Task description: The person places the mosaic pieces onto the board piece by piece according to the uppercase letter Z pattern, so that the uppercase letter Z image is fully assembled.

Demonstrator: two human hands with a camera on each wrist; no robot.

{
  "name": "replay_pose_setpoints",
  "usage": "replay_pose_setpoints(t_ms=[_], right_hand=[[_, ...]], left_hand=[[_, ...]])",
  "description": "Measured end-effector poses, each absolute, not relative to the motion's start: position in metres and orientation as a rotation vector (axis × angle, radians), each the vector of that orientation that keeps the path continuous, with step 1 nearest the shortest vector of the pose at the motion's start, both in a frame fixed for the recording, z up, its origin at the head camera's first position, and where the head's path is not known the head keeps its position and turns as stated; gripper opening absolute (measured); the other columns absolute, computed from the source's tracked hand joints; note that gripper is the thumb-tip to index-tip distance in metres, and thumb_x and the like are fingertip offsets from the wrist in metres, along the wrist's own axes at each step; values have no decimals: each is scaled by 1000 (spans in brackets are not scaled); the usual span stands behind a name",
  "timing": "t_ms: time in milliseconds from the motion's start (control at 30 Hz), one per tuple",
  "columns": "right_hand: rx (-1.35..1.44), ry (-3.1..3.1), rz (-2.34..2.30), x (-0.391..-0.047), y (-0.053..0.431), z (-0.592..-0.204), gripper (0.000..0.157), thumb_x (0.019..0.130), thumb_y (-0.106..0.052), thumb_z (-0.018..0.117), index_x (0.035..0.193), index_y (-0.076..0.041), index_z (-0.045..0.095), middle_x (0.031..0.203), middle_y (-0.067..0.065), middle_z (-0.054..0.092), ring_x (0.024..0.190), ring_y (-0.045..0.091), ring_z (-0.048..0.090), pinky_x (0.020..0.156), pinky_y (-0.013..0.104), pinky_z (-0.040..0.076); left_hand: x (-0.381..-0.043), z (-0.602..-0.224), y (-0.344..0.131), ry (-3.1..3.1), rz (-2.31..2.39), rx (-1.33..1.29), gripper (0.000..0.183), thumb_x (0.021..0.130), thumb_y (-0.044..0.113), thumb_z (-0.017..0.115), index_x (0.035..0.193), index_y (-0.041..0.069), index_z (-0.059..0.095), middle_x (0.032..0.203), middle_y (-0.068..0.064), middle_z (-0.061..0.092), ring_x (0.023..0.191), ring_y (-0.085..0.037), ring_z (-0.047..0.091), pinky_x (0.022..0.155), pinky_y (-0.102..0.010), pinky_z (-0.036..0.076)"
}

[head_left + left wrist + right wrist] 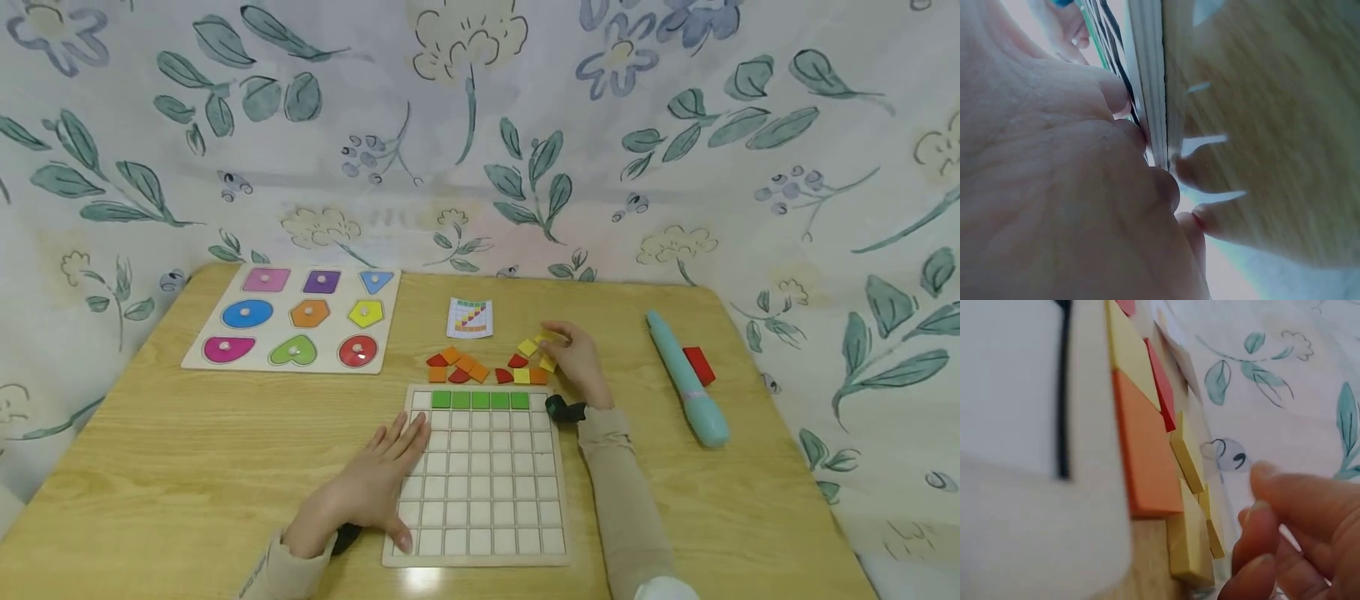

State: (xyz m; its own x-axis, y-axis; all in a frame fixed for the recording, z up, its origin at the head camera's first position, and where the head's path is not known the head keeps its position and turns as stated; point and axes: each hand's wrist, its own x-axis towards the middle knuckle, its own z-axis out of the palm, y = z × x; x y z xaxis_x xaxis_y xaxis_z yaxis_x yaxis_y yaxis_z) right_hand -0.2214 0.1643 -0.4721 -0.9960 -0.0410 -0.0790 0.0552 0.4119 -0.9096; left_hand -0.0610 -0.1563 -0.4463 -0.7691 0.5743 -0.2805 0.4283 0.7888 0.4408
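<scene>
A pale wooden grid board [480, 487] lies on the table, with several green square tiles [481, 400] in its top row. My left hand [378, 475] rests on the board's left edge, fingers spread and straight. Beyond the top right corner, my right hand [573, 354] hovers at the yellow tiles [528, 347], partly covering some of them. In the right wrist view its thumb and bent fingers [1260, 519] are apart from the nearest yellow tile [1191, 544], and nothing shows between them. Beside that tile lies an orange tile [1147, 450].
Red and orange pieces [465, 363] lie loosely behind the board, below a small pattern card [470, 318]. A knobbed shape puzzle [266, 332] is at the back left. At right are a turquoise tapered object [686, 379] and a red block [699, 365].
</scene>
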Motion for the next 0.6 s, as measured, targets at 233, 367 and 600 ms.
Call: replay_pose_setpoints(t_ms=[233,367,600], right_hand=[[57,2616,-1638,-226,160,-477,37,88,-5,65,125,-2,61,133,15,61,124,29,56,98,37,49],[23,2746,-1546,-229,156,-478,32,87,-4,66,119,-3,66,126,15,66,119,30,59,99,41,50],[-44,2778,-1507,-223,157,-474,32,84,5,65,115,0,66,116,19,67,91,26,58,75,27,47]], left_hand=[[-58,-451,-156,2570,506,747,145,45,56,88,154,-1,12,163,-20,2,149,-44,-3,118,-63,10],[-60,-454,-156,2586,505,763,145,45,55,89,154,-2,12,163,-20,2,149,-44,-3,118,-63,10],[-61,-450,-157,2596,501,787,145,44,55,88,153,-3,12,162,-22,4,149,-45,-1,117,-65,11]])
